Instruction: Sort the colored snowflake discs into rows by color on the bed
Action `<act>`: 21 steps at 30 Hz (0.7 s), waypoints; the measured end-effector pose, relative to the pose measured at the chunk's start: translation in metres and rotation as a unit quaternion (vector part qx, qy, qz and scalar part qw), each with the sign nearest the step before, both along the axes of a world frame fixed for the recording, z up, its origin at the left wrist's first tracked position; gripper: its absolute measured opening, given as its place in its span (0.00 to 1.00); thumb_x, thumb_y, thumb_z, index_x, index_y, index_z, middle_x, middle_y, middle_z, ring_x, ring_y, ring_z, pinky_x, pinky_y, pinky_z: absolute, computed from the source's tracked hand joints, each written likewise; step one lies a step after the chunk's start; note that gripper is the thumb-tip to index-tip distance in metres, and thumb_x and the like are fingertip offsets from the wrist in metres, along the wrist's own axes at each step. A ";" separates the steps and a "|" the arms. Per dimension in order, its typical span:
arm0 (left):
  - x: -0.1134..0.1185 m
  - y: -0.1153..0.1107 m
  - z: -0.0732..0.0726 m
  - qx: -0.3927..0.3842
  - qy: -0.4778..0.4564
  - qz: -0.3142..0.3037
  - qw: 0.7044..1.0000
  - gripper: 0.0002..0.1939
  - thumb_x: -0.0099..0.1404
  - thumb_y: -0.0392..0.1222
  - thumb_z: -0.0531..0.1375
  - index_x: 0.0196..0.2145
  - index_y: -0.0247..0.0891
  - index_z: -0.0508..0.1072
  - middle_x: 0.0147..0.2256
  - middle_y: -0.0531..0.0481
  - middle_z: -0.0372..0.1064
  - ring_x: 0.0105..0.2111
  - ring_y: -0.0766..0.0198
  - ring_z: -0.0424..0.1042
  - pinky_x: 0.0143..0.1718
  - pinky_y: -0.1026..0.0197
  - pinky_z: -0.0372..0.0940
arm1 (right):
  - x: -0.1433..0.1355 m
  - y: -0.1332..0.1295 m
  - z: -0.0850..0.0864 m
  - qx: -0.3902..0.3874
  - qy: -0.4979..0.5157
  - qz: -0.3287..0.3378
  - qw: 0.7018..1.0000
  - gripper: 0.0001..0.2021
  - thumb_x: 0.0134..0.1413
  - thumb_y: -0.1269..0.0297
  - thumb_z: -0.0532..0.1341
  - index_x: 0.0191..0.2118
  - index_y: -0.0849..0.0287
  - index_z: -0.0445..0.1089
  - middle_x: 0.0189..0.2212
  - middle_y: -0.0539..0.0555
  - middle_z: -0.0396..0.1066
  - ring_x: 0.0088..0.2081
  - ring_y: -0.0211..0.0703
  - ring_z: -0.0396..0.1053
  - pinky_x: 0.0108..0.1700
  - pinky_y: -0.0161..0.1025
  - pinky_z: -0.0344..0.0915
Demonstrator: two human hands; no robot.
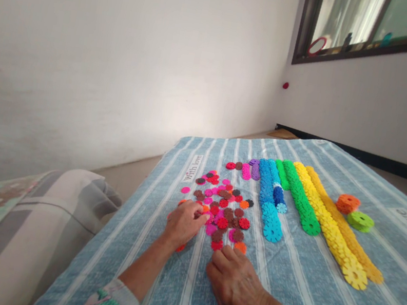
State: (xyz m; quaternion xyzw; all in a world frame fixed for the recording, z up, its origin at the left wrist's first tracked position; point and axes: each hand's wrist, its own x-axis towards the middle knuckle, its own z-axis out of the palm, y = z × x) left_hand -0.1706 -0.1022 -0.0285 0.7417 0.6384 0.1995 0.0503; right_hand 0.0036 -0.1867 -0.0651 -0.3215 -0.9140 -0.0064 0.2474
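Observation:
A loose heap of notched plastic discs (228,214) in red, brown, pink, orange and black lies on the striped cloth. My left hand (184,223) is at the heap's left edge, its thumb and fingers pinched at a pink disc (209,218). Just in front of the heap, my right hand (237,288) has curled fingers close to a red disc (216,245) and an orange disc (240,247). Its fingertips are hidden, so what they hold cannot be made out.
Right of the heap lie long overlapping rows of discs: blue (267,184), green (299,200), yellow (327,228) and darker yellow (347,228). Short stacks, orange (348,203) and lime (360,221), stand farther right. A striped cushion-like form (46,230) is at left.

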 end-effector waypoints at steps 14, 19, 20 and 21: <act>0.001 -0.003 -0.004 0.003 0.021 -0.087 0.996 0.07 0.60 0.42 0.58 0.32 0.40 0.76 0.32 0.51 0.67 0.34 0.65 0.66 0.34 0.64 0.59 | 0.000 -0.001 -0.001 0.006 -0.003 -0.002 1.000 0.05 0.53 0.76 0.57 0.29 0.60 0.63 0.30 0.52 0.63 0.33 0.43 0.55 0.32 0.42 0.49; -0.002 -0.005 -0.007 0.026 0.044 -0.107 0.993 0.09 0.63 0.43 0.56 0.34 0.40 0.75 0.33 0.50 0.67 0.35 0.65 0.67 0.36 0.64 0.60 | 0.000 0.000 -0.002 0.009 -0.004 0.000 1.000 0.05 0.53 0.76 0.57 0.29 0.60 0.63 0.30 0.52 0.63 0.33 0.44 0.56 0.31 0.42 0.49; -0.002 -0.005 -0.007 0.029 0.050 -0.107 0.993 0.09 0.64 0.43 0.56 0.34 0.40 0.75 0.33 0.50 0.67 0.35 0.65 0.67 0.36 0.64 0.60 | 0.000 0.000 -0.002 0.008 -0.004 0.000 1.000 0.05 0.53 0.76 0.57 0.29 0.60 0.63 0.30 0.52 0.63 0.33 0.44 0.56 0.31 0.42 0.49; -0.001 -0.005 -0.007 0.031 0.057 -0.106 0.992 0.09 0.64 0.43 0.55 0.33 0.40 0.75 0.33 0.50 0.67 0.35 0.64 0.67 0.36 0.63 0.60 | 0.000 0.000 -0.002 0.008 -0.004 0.001 1.000 0.05 0.53 0.76 0.57 0.29 0.60 0.63 0.30 0.52 0.63 0.33 0.44 0.56 0.31 0.42 0.49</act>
